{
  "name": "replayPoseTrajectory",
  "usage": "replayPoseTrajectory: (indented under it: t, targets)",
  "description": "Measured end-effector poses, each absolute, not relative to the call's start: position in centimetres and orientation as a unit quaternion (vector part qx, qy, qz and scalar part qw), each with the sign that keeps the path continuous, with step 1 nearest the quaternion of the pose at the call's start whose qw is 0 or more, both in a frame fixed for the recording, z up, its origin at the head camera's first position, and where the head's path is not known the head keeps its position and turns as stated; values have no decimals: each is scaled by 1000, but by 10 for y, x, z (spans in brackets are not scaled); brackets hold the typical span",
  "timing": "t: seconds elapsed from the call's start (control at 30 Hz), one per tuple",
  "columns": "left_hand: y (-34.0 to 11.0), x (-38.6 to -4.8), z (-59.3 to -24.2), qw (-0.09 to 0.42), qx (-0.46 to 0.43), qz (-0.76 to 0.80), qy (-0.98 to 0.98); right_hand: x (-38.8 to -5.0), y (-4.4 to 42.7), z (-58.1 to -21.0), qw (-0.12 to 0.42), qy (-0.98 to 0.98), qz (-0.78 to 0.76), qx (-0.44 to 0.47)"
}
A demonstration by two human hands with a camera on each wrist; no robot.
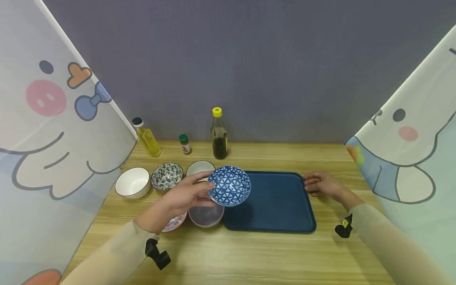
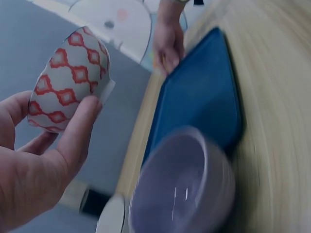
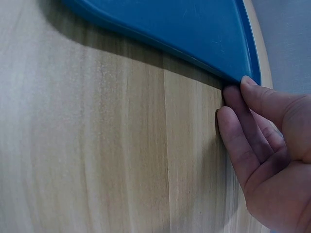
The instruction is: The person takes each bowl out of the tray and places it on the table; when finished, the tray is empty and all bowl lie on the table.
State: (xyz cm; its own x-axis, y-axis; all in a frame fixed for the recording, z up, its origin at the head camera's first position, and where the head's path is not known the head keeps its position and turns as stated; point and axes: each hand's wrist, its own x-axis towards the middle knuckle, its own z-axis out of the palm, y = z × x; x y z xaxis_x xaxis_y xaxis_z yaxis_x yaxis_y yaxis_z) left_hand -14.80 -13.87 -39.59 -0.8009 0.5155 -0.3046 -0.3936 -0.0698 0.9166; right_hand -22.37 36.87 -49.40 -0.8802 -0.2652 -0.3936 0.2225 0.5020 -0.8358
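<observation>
My left hand [image 1: 189, 192] holds a bowl [image 1: 229, 186] by its side, raised above the left end of the blue tray. Inside, the bowl has blue and white triangles; its outside, in the left wrist view, shows red diamonds on white [image 2: 73, 77]. My right hand [image 1: 322, 185] is at the tray's right edge near the far corner. In the right wrist view, thumb and a finger of that hand [image 3: 272, 160] pinch the rim of the blue tray [image 3: 194, 34], which lies flat on the table. Beneath the held bowl stands a greyish-purple bowl [image 1: 206, 217], beside the tray.
Left of the tray stand a white bowl [image 1: 132, 183], a black-and-white floral bowl [image 1: 166, 176], another pale bowl [image 1: 199, 167] and a partly hidden red-patterned bowl [image 1: 174, 223]. Behind them are an oil bottle [image 1: 149, 140], a green-capped jar [image 1: 185, 145] and a yellow-capped dark bottle [image 1: 219, 138].
</observation>
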Motion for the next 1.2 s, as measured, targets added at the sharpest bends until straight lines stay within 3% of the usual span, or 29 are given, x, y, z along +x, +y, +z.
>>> replayPoseTrajectory:
  t: [0.53,0.83,1.2]
  targets:
    - [-270,-108,-411,247,39,724,643,-220,365,-490,246,830,-499,-26]
    - [-324,-86,-434,219,70,767,599,-222,364,-490,249,831,-497,-12]
    - [-383,-62,-459,199,41,794,573,-221,366,-489,248,830,-500,-13]
